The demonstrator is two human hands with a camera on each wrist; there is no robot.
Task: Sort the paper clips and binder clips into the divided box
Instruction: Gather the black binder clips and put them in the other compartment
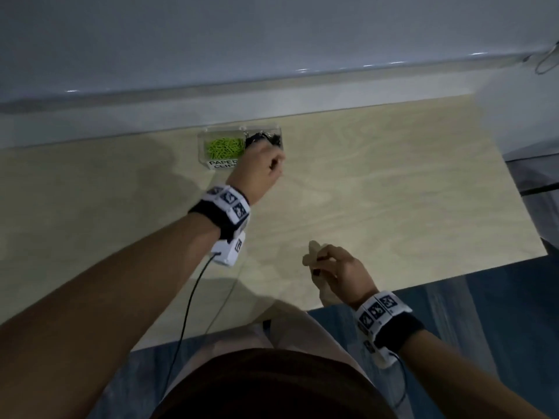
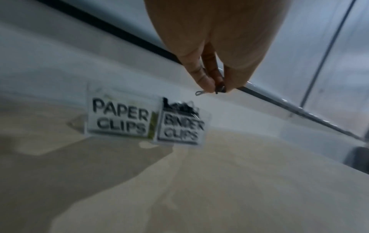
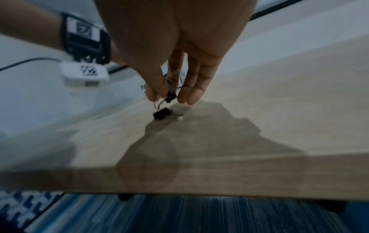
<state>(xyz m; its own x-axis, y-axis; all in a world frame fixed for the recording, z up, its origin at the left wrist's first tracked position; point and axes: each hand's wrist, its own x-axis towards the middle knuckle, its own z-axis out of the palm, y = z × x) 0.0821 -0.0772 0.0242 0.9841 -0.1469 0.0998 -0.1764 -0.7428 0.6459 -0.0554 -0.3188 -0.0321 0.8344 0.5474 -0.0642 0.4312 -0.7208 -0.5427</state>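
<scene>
Head view: the divided box (image 1: 202,146) is seen near the far edge of the table (image 1: 393,192), with green paper clips (image 1: 225,147) in one compartment and dark binder clips (image 1: 266,138) in the other. The left hand (image 1: 261,167) is held at the binder-clip compartment with fingers curled; the right hand (image 1: 338,272) is held near the table's near edge.

Left wrist view: a small binder clip (image 2: 219,90) is pinched in a narrow grip between the fingertips (image 2: 205,85), above the compartment labelled BINDER CLIPS (image 2: 180,128), beside the one labelled PAPER CLIPS (image 2: 119,116).

Right wrist view: a second binder clip (image 3: 171,95) is pinched in the right hand's narrow grip, while another clip (image 3: 162,113) lies on the table just below.

A release made too far sideways could let the clip fall among the paper clips or bounce off the wall onto the table. The heaped compartment could also shed a clip.
</scene>
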